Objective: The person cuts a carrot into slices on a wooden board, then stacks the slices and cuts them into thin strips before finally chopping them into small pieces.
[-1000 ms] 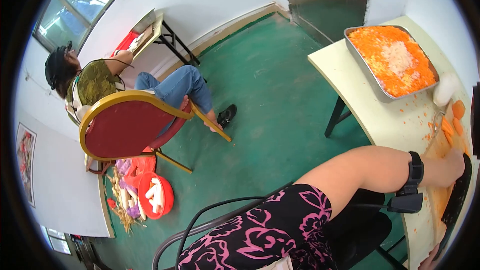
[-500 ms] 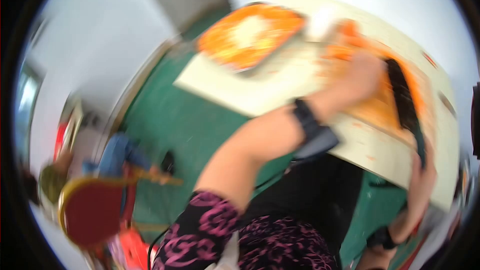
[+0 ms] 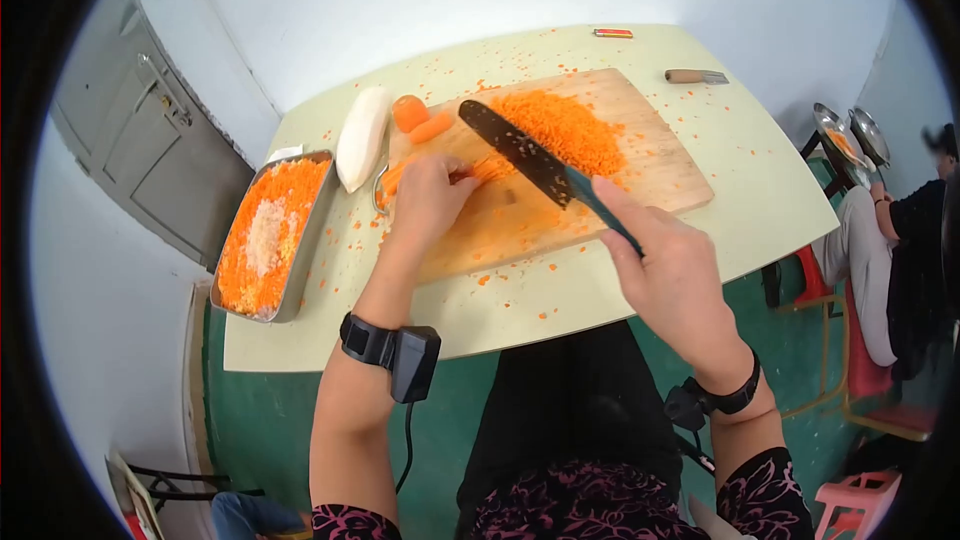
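My right hand (image 3: pixel 667 270) grips the teal handle of a dark-bladed knife (image 3: pixel 520 152), whose blade lies slanted over the wooden cutting board (image 3: pixel 650 155). My left hand (image 3: pixel 428 202) presses down on carrot strips (image 3: pixel 487 170) at the board's left part, right beside the blade. A heap of finely chopped carrot (image 3: pixel 565 127) covers the board's far middle. Two carrot chunks (image 3: pixel 418 117) rest at the board's far left corner.
A metal tray (image 3: pixel 294 262) of chopped carrot and white bits stands at the table's left. A white radish (image 3: pixel 360 136) lies between tray and board. A wooden-handled tool (image 3: pixel 696 76) and a small red object (image 3: pixel 612 33) lie at the far side. A person (image 3: pixel 905 240) sits at the right.
The view has swung from the room and a seated person on the left round to the table. Both hands and the knife now sit in the middle of the frame.
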The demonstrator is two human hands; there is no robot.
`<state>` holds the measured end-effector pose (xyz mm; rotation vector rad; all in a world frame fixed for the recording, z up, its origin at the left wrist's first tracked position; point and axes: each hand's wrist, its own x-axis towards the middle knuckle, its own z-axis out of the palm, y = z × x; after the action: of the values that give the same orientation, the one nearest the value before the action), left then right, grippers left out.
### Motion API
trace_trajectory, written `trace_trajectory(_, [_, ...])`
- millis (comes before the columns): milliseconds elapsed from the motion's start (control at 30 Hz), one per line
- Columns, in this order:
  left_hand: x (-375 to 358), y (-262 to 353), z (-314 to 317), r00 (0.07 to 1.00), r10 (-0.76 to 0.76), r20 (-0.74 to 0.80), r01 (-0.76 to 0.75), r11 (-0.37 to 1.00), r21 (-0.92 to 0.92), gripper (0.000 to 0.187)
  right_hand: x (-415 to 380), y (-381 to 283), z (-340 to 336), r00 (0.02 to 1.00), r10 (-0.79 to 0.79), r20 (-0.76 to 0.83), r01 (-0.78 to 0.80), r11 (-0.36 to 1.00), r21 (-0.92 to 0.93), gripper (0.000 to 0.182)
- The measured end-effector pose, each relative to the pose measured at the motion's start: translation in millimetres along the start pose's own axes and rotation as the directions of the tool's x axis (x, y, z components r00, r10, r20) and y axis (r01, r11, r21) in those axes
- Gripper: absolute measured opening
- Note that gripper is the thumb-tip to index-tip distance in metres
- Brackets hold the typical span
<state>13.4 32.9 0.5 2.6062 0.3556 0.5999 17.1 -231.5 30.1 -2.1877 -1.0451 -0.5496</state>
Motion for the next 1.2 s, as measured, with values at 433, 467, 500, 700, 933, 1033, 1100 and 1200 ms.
trace_trajectory(433, [-2, -1, 13, 0.973, 0.190, -0.135, -0.190, 0.982, 0.012, 0.014, 1, -7, 4, 0.989, -0.002, 0.145, 0.011, 0.998, -0.061, 0.042])
trace_trajectory(467, [-2, -2, 15, 0.972, 0.190, -0.140, -0.190, 0.982, 0.014, 0.013, 1, -7, 4, 0.989, -0.002, 0.147, 0.013, 0.997, -0.073, 0.042])
trace_trajectory(500, [-1, -3, 16, 0.971, 0.191, -0.145, -0.191, 0.981, 0.014, 0.013, 1, -8, 4, 0.989, -0.002, 0.149, 0.015, 0.996, -0.086, 0.042])
trace_trajectory(700, [-2, 1, 18, 0.967, 0.198, -0.161, -0.189, 0.979, 0.071, 0.011, 11, -16, -3, 0.999, -0.014, 0.032, 0.017, 0.997, -0.079, 0.040])
trace_trajectory(933, [1, -3, 22, 0.957, 0.223, -0.185, -0.210, 0.974, 0.086, 0.010, 9, -10, 13, 0.992, -0.046, 0.113, 0.062, 0.989, -0.135, 0.043])
trace_trajectory(1033, [-2, 4, 16, 0.975, 0.162, -0.150, -0.160, 0.987, 0.026, 0.010, 12, -19, 4, 0.997, -0.035, 0.067, 0.043, 0.992, -0.119, 0.045])
trace_trajectory(1100, [-1, 3, 16, 0.972, 0.177, -0.157, -0.175, 0.984, 0.026, 0.010, 9, -19, 8, 0.997, -0.051, 0.064, 0.059, 0.990, -0.126, 0.045])
trace_trajectory(1200, [1, 0, 19, 0.966, 0.192, -0.172, -0.187, 0.981, 0.041, 0.010, 8, -16, 12, 0.992, -0.071, 0.101, 0.084, 0.988, -0.130, 0.047])
